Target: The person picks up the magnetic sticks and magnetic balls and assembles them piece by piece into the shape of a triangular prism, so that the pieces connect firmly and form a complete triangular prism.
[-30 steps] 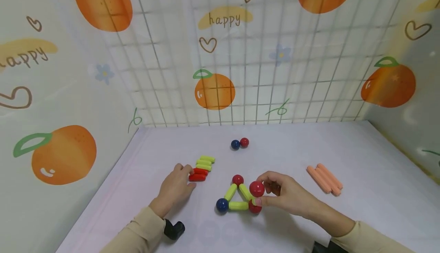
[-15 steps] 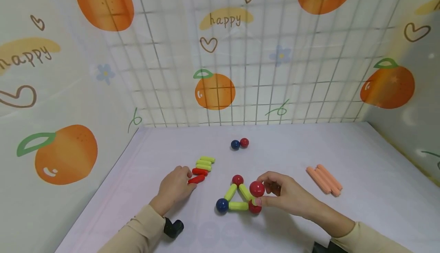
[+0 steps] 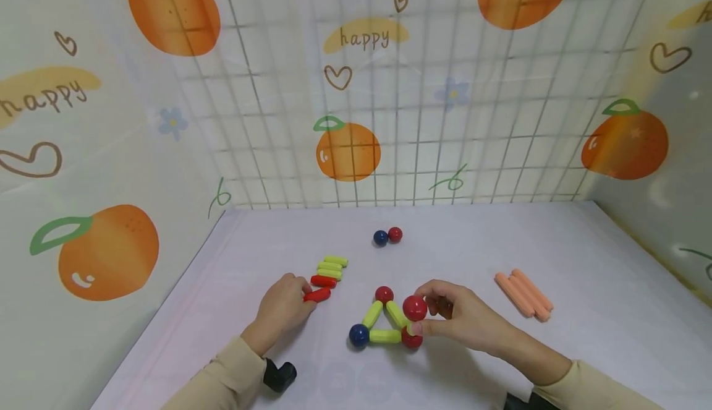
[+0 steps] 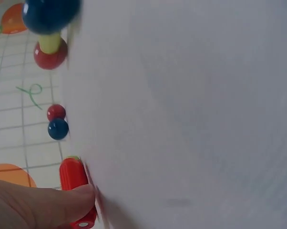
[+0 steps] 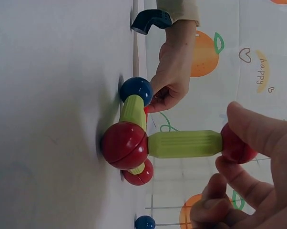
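Note:
In the head view my left hand (image 3: 282,305) pinches the nearer red magnetic rod (image 3: 317,295), which lies slanted on the table; the left wrist view shows the thumb across this red rod (image 4: 73,174). My right hand (image 3: 464,316) holds a red ball (image 3: 415,308) between thumb and finger. In the right wrist view, that ball (image 5: 237,145) caps a yellow-green rod (image 5: 185,144) standing up from a red corner ball (image 5: 125,145). This corner belongs to a flat triangle of yellow-green rods (image 3: 385,336), with a blue ball (image 3: 359,336) and another red ball (image 3: 384,295) at its other corners.
Beyond my left hand lie another red rod (image 3: 324,281) and several yellow-green rods (image 3: 330,268). A blue ball (image 3: 381,238) and a red ball (image 3: 395,234) touch each other farther back. Salmon-coloured rods (image 3: 523,294) lie at the right. A printed curtain (image 3: 417,119) encloses the table.
My left hand has drawn the nearer red rod slightly toward me and turned it aslant, away from the other red rod. The right hand keeps its hold beside the triangle.

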A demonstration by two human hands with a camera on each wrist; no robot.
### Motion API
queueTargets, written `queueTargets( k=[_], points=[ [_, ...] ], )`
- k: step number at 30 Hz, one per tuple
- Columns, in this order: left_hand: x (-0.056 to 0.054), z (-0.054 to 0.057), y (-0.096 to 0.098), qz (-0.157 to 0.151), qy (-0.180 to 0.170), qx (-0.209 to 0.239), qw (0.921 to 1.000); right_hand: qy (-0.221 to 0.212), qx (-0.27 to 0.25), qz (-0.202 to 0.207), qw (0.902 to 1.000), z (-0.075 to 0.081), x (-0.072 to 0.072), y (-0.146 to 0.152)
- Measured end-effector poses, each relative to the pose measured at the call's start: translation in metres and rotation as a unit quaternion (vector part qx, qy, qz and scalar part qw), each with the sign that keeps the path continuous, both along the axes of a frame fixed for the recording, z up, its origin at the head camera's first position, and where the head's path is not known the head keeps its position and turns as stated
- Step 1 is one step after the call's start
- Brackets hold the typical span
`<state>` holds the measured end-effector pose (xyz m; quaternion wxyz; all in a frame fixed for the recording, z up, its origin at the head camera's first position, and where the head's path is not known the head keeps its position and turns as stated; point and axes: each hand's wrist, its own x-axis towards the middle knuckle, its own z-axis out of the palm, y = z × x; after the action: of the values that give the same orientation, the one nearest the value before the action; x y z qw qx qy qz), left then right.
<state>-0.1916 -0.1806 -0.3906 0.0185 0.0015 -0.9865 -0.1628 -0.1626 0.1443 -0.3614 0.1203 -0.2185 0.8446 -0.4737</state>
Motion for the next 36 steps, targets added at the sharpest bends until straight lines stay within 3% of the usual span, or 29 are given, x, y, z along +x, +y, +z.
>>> queueTargets(
  k=[6, 13, 17, 22, 31, 36],
  points=[
    [0.01, 0.005, 0.005, -0.024, 0.004, 0.101, 0.9946, 0.0, 0.005, 0.0, 1.0, 0.0, 0.0, 0.0],
    [0.022, 0.011, 0.017, -0.045, -0.032, 0.213, 0.9754, 0.0, 0.005, -0.001, 1.0, 0.001, 0.001, -0.001],
    [0.029, 0.013, 0.024, -0.07, -0.051, 0.244, 0.966, -0.002, 0.004, 0.0, 1.0, 0.001, 0.002, -0.001],
    [0.033, 0.016, 0.031, -0.097, -0.061, 0.258, 0.9594, 0.001, 0.004, -0.001, 1.0, 0.001, 0.002, -0.001],
    [0.04, 0.008, 0.042, -0.149, -0.036, 0.232, 0.9605, 0.008, -0.002, 0.0, 1.0, 0.001, 0.003, -0.001],
    [0.043, 0.004, 0.043, -0.163, -0.019, 0.219, 0.9618, 0.009, 0.005, -0.001, 0.9999, 0.0, 0.002, -0.001]
  ],
)
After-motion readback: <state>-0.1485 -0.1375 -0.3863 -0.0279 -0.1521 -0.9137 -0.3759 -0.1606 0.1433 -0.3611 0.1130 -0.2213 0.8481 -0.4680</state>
